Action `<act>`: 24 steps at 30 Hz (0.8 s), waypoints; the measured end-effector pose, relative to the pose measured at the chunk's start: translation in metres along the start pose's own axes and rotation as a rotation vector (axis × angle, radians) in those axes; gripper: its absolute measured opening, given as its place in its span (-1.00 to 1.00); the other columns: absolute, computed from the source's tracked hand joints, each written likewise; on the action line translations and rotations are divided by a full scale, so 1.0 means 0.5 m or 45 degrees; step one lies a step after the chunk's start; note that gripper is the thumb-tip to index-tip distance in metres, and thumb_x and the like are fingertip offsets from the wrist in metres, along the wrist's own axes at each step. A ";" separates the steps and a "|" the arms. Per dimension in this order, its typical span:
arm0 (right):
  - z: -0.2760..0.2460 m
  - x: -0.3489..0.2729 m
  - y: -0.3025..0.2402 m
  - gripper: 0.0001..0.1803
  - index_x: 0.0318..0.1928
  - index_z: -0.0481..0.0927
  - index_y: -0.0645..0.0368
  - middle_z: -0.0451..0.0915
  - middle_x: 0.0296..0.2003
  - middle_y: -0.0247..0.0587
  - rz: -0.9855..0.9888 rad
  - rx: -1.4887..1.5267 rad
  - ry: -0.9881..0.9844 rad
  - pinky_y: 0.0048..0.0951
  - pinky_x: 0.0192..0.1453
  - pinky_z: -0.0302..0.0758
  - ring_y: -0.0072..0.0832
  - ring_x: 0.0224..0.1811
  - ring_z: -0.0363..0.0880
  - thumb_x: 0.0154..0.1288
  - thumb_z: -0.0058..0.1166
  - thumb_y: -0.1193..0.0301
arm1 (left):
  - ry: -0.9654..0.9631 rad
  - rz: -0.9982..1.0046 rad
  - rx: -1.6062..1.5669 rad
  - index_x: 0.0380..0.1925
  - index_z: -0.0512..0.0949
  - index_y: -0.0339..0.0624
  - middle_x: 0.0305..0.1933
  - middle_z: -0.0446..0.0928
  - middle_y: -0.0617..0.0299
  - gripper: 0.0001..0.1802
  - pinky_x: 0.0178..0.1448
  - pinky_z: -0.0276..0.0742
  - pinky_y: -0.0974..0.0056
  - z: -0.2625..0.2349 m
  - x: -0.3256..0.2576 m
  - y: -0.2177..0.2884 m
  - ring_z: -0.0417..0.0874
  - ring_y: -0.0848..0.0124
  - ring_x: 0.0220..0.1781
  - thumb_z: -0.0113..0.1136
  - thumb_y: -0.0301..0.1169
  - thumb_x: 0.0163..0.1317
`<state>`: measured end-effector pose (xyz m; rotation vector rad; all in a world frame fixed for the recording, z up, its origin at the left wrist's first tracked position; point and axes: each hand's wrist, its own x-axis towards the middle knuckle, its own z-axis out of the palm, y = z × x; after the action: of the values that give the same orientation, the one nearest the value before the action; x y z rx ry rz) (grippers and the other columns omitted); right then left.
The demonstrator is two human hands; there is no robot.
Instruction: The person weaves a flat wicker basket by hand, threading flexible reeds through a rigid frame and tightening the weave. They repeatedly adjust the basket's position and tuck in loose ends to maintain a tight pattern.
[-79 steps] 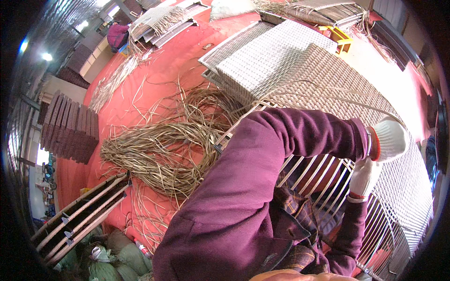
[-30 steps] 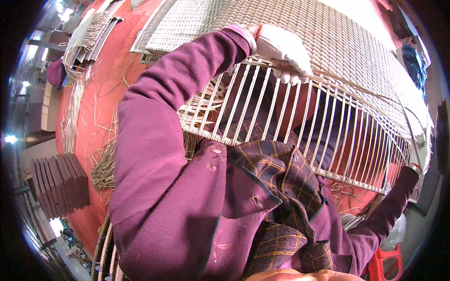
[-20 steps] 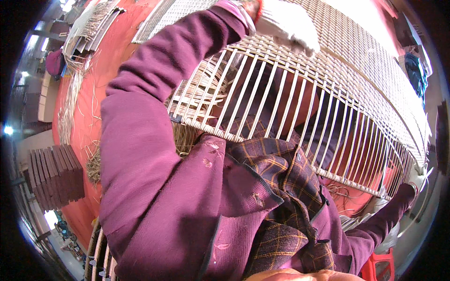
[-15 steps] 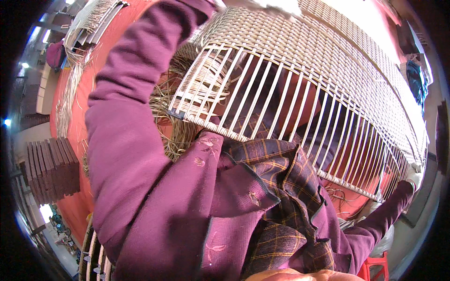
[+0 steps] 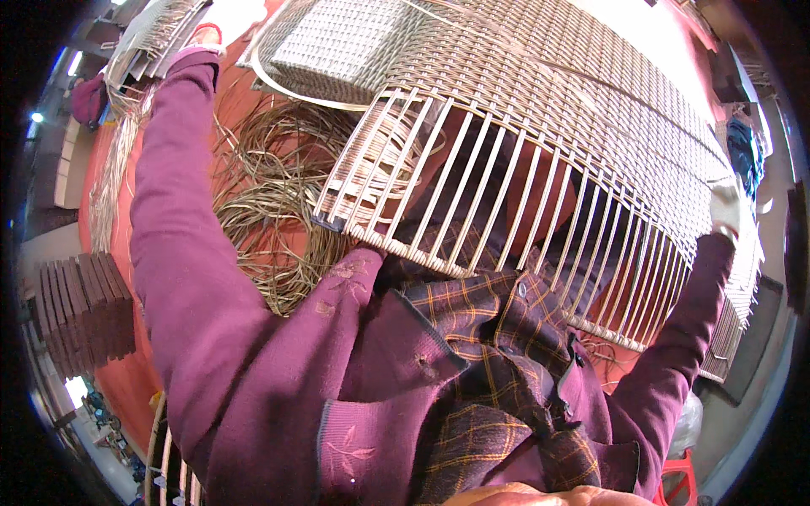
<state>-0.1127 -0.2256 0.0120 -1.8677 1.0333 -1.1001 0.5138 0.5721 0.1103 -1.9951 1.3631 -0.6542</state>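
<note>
A woven panel (image 5: pixel 540 76) of pale flat strands lies before me, its near part a row of bare parallel rods (image 5: pixel 472 185) ending in a wrapped frame rail (image 5: pixel 413 253). My left hand (image 5: pixel 232 13), in a pale glove with a red cuff, is stretched out to the far left, away from the panel. Glare washes out its fingers. A loose strand (image 5: pixel 295 94) loops from the panel's left side up toward the top; where it ends is not visible. At the panel's right edge is my right hand (image 5: pixel 724 207) in a white glove, its fingers not clear.
A tangled heap of strands (image 5: pixel 283 177) lies on the red surface left of the panel. Another woven piece (image 5: pixel 337 51) is behind it. Stacked brown slats (image 5: pixel 84 312) stand at left, a red stool (image 5: pixel 677 476) at lower right.
My left hand has swung left from the panel's far edge, and the looped strand now shows. My right hand has moved up along the right edge. The panel has shifted slightly.
</note>
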 end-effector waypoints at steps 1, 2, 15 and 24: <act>0.092 -0.032 -0.045 -0.63 0.23 0.64 0.20 0.44 -0.36 -0.37 0.232 0.547 -0.001 -0.42 -0.19 0.44 -0.50 -0.36 0.43 0.63 0.12 0.24 | 0.075 -0.050 -0.048 0.14 0.74 -0.17 0.13 0.76 0.04 -0.65 0.27 0.65 0.11 -0.019 0.018 0.016 0.77 0.11 0.10 0.18 -0.23 0.55; 0.178 -0.071 -0.097 -0.65 0.24 0.62 0.21 0.39 -0.40 -0.43 0.300 0.875 -0.062 -0.46 -0.21 0.41 -0.55 -0.39 0.38 0.65 0.11 0.26 | 0.209 -0.071 -0.114 0.17 0.72 -0.15 0.17 0.74 0.05 -0.64 0.30 0.64 0.11 -0.045 0.048 0.049 0.76 0.13 0.13 0.17 -0.24 0.55; 0.523 -0.507 -0.544 -0.69 0.13 0.60 0.37 0.52 -0.42 -0.38 0.224 1.641 -0.557 -0.46 -0.20 0.55 -0.58 -0.39 0.50 0.73 0.02 0.33 | 0.187 0.717 -1.514 0.20 0.72 -0.19 0.04 0.81 0.09 -0.57 0.24 0.71 0.16 -0.429 0.366 0.435 0.83 0.17 0.08 0.01 -0.17 0.66; 0.511 -0.523 -0.533 -0.73 0.07 0.67 0.20 0.58 -0.42 -0.45 0.294 1.574 -0.452 -0.58 -0.27 0.48 -0.65 -0.42 0.52 0.69 0.07 0.26 | -0.878 0.506 -3.096 0.35 0.55 -0.44 -0.04 0.73 0.02 -0.40 -0.12 0.66 0.23 -0.465 0.340 0.499 0.73 0.32 -0.23 -0.01 -0.06 0.72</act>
<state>0.1103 0.1646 0.0616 -0.8427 0.1944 -0.8771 0.2530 0.2946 0.0943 -2.1846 1.8091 2.8580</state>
